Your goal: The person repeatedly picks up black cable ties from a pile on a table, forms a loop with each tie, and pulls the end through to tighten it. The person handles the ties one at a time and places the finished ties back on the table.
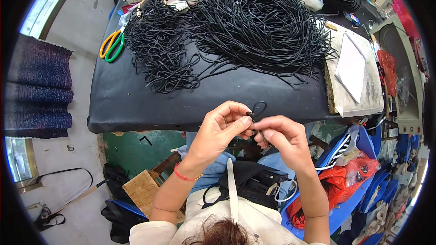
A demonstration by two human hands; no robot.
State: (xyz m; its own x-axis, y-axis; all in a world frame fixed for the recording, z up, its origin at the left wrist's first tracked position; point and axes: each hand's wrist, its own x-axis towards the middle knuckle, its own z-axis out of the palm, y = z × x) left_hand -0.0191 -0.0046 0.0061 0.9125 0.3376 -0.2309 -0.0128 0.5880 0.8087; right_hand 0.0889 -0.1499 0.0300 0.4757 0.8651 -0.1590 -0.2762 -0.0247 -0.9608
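Nearest: brown hair (219, 233); beyond, thin black looped cord (252, 116), pinched by left hand (222, 126) and right hand (287, 137), grip closed, near black-covered table's (218, 95) front edge. Could slip or twist through uneven tension.

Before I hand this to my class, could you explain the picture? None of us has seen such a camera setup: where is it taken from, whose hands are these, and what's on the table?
There is no robot here, just a person working with two bare hands. The picture comes from a wide fisheye camera worn on the head, looking down, so straight edges appear bent. The left hand and right hand meet close together, pinching a thin dark cord with a small loop standing out beyond them. On the black table lie a large heap of black cords, a smaller tangle to its left, and scissors with one yellow and one green handle. At the right, a flat white sheet rests on a pale board.
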